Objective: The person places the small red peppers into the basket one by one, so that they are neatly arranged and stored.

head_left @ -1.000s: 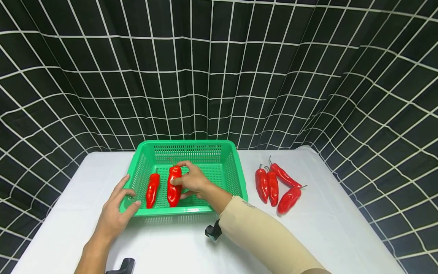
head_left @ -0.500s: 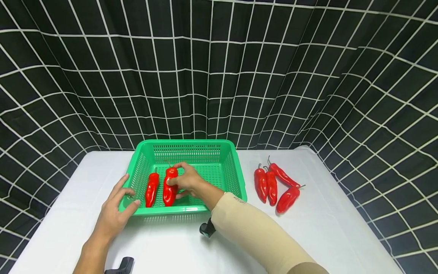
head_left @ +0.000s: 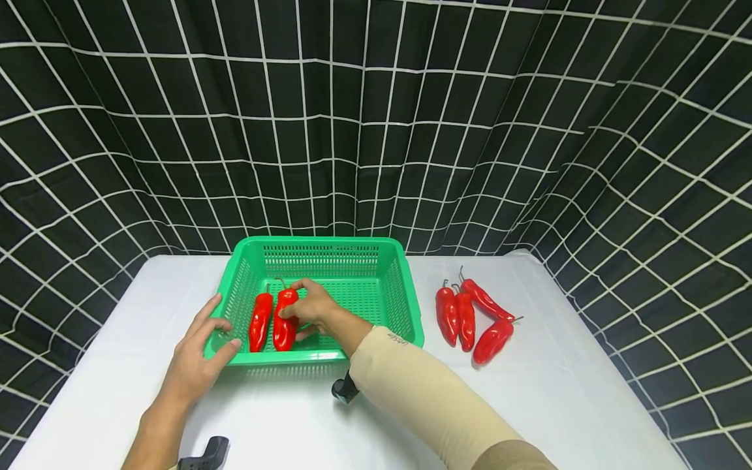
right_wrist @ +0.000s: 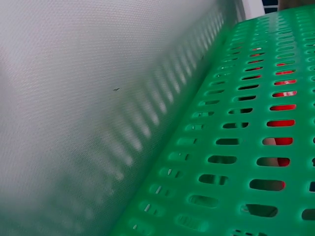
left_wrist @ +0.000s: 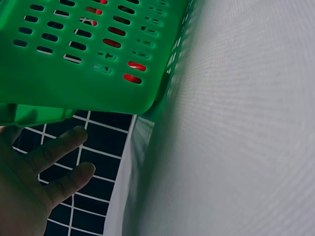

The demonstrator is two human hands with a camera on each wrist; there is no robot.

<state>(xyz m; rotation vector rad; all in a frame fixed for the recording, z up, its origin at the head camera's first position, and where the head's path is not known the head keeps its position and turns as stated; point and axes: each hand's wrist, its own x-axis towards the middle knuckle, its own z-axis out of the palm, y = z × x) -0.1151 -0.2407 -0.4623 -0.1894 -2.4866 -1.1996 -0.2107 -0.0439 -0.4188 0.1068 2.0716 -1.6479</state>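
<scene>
We kept our right hand (head_left: 314, 307) gripping the glossy red pepper (head_left: 284, 321) low inside the green perforated plastic basket (head_left: 405, 307), our open left hand (head_left: 200, 356) steadying its rim.

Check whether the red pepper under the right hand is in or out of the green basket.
In: the red pepper lies on the green perforated plastic basket floor beside another, right hand gripping it.

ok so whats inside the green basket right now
Two red peppers lie side by side in the green basket: the left pepper lies free, and the right hand grips the right pepper. That hand and forearm cover part of the basket floor.
</scene>
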